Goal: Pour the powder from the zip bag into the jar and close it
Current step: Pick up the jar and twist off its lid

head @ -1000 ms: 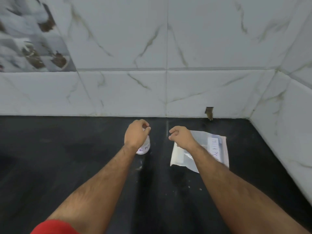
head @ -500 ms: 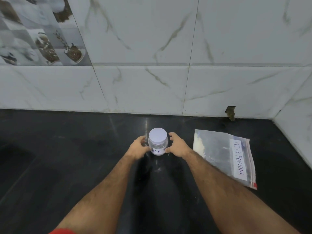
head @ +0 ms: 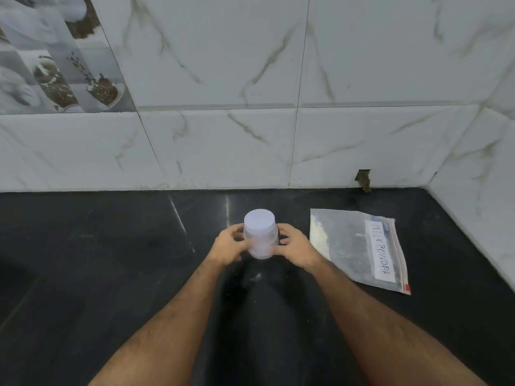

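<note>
Jar (head: 260, 238) stands upright, lid on, mid-counter (head: 111, 260) between left hand (head: 229, 244) and right hand (head: 294, 248), fingers curled around its sides, zip bag (head: 359, 246) flat just beyond the right.

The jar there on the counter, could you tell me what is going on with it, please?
A person holds the small clear jar between both hands, the left hand and the right hand curled round its sides. Its white lid is on. The zip bag marked MILK POWDER lies flat on the black counter to the right, with only a little powder visible inside.
</note>
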`<state>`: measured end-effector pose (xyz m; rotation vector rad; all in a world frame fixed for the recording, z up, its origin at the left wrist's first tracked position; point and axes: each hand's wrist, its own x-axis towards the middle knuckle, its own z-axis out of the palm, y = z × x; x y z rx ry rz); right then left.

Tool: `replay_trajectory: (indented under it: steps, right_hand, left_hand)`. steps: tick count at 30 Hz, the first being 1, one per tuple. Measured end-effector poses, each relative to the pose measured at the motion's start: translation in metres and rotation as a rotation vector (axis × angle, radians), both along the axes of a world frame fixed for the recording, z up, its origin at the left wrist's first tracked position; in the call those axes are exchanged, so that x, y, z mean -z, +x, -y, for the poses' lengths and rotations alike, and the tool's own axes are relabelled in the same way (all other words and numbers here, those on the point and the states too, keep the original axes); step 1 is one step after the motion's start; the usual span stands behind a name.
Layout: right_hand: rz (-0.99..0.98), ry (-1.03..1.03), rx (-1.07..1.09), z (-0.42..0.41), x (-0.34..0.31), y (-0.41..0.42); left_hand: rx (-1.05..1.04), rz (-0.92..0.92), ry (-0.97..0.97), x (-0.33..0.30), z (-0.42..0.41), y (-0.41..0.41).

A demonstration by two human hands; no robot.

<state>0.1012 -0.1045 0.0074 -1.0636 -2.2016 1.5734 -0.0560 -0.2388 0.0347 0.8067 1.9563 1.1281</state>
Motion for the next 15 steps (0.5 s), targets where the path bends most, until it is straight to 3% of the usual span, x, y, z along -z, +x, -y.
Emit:
replay_trajectory:
  steps: [9,15]
  right_hand:
    - [-0.227,-0.011,0.144,0.024,-0.015,0.042]
    - [-0.254,-0.140,0.187,0.041,-0.024,0.078]
  left_hand:
    - [0.197,0.049,0.011,-0.027,-0.005,0.038]
    - [0.195,0.053,0.072,-0.033,0.006,0.053]
